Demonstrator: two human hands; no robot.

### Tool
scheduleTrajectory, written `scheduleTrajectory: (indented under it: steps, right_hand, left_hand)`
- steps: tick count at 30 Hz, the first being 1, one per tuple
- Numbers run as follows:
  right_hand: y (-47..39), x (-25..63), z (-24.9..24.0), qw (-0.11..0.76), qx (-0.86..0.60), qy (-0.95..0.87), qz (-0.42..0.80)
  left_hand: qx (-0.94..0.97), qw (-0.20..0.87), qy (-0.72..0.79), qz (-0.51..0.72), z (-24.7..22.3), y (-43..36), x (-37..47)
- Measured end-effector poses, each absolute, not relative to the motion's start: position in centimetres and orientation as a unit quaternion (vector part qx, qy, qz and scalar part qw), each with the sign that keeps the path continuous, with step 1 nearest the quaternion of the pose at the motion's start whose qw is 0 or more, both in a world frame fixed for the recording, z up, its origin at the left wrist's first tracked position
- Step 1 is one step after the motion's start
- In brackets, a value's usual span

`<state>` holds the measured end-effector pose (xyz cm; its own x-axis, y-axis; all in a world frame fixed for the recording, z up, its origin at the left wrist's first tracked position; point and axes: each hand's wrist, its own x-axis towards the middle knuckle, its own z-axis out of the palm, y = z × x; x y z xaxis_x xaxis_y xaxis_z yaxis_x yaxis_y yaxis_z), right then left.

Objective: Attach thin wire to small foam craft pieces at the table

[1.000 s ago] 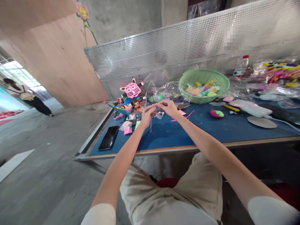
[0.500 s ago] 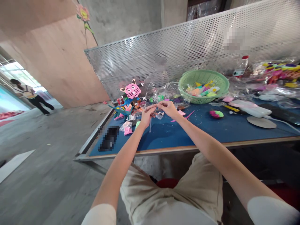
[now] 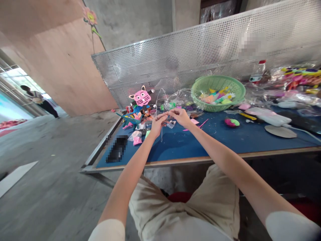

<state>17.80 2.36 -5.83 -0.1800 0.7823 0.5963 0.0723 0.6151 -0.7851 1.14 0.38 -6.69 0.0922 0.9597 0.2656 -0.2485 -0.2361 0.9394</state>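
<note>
Thin metal wire [image 3: 156,99], bent into a tall loop with a peak at the top, stands up from my fingers and trails below them in a narrow loop. My left hand [image 3: 157,123] is closed and pinches the wire. Fingertip to fingertip with it, my right hand [image 3: 180,115] pinches the same wire from the right. The exact spot between the fingertips is too small to make out. Behind my left hand stands a pink cat-faced figure [image 3: 141,97], with a teal clay piece [image 3: 131,119] in front of it.
A green basket [image 3: 217,107] of colourful clay pieces stands at the back. On the blue table [image 3: 185,147] lie a magenta-and-green lump [image 3: 231,123], a yellow-handled tool [image 3: 247,115], pink clay bags [image 3: 137,140] and a dark blurred object [image 3: 116,149]. A perforated metal panel [image 3: 150,63] closes the back.
My hands stay pinched on the wire, with only a tiny shift of the fingers. At the far left, the other person has moved slightly to the right.
</note>
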Motion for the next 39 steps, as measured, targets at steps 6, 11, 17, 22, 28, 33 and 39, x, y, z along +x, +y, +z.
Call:
scheduleTrajectory:
  steps: [6,11,17,22,28,33,39]
  right_hand:
    - [2.44,17.79,-5.92,0.562,-0.309,-0.703,0.309]
    - [2.19,17.83,-5.73,0.558,-0.317,-0.708,0.296]
    - [2.07,17.87,-5.59,0.558,-0.313,-0.708,0.297]
    - [2.37,17.85,-5.78,0.565,-0.296,-0.708,0.304]
    - [2.32,17.89,-5.74,0.561,-0.293,-0.711,0.305]
    - [2.02,17.87,-5.49,0.559,-0.294,-0.712,0.307]
    - [2.06,17.90,-5.50,0.558,-0.287,-0.711,0.317]
  left_hand:
    - [0.530,0.519,0.328,0.585,-6.72,0.44,1.10]
    - [0.530,0.520,0.329,0.584,-6.66,0.41,1.12]
    - [0.530,0.521,0.325,0.585,-6.67,0.36,1.14]
    - [0.529,0.522,0.326,0.584,-6.69,0.47,1.20]
    - [0.533,0.518,0.327,0.583,-6.68,0.58,1.28]
    - [0.528,0.509,0.338,0.589,-6.81,0.76,1.21]
    - [0.530,0.511,0.329,0.592,-6.87,0.82,1.16]
